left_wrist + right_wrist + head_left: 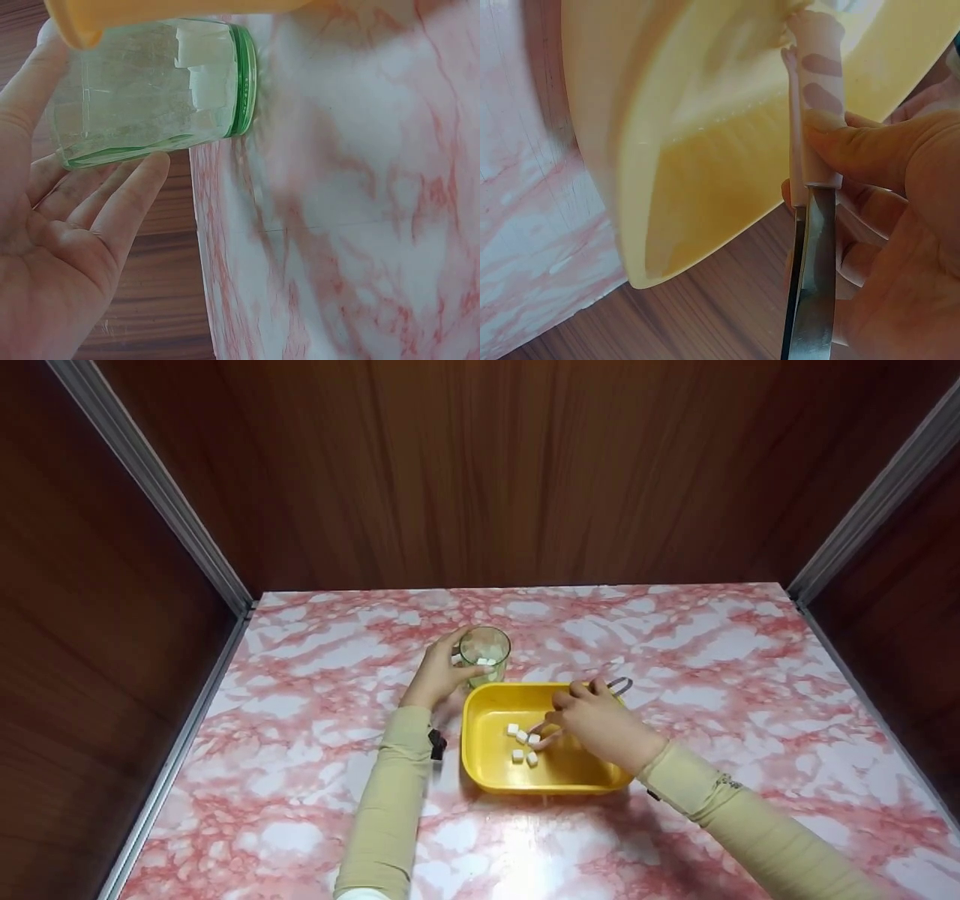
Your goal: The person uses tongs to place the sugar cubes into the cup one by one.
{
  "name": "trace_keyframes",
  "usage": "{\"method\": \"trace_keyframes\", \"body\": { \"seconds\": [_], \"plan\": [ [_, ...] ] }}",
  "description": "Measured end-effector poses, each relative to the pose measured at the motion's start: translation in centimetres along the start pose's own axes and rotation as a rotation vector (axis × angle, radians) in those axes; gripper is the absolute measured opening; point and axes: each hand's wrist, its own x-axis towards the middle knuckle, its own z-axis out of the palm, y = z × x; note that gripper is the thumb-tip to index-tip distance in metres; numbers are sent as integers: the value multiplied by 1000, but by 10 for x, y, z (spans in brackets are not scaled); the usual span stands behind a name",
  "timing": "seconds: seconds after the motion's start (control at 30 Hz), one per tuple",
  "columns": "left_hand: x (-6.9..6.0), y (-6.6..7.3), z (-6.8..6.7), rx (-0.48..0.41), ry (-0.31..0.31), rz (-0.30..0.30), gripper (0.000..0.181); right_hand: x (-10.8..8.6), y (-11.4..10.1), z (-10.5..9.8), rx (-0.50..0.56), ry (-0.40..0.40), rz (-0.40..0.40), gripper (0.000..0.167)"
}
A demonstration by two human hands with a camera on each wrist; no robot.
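My left hand (440, 671) holds a green-tinted clear glass (495, 643), thumb on one side and fingers on the other. The glass stands upright on the table; white cubes (208, 75) lie at its bottom in the left wrist view. Over a yellow basin (491, 788), my right hand (600, 725) grips small metal tongs (815, 277) with pink ends (821, 90). Several white cubes (517, 756) sit on the basin floor towards its left. The pink ends reach down beside these cubes; whether they pinch one is too small to tell.
A pink and white marbled tabletop (300, 795) lies under everything. Brown wood-grain panels (480, 472) stand at the back and sides, with grey metal strips (161, 487) at the corners. The basin's far rim is close to the glass.
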Motion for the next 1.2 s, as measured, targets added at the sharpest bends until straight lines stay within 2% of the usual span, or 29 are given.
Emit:
{"method": "trace_keyframes", "body": {
  "seconds": [0.2, 0.53, 0.87, 1.2],
  "plan": [
    [1, 1, 0, 15, 3, 3, 77, 0, 1, 2, 20, 23, 7, 35],
    [1, 1, 0, 17, 9, 11, 79, -3, 3, 3, 21, 13, 3, 40],
    [2, 0, 1, 12, 11, 4, 80, -4, 5, -1, 40, -3, 12, 41],
    [0, 1, 0, 7, 15, -14, 78, -6, 8, -2, 38, 18, 3, 42]
  ]
}}
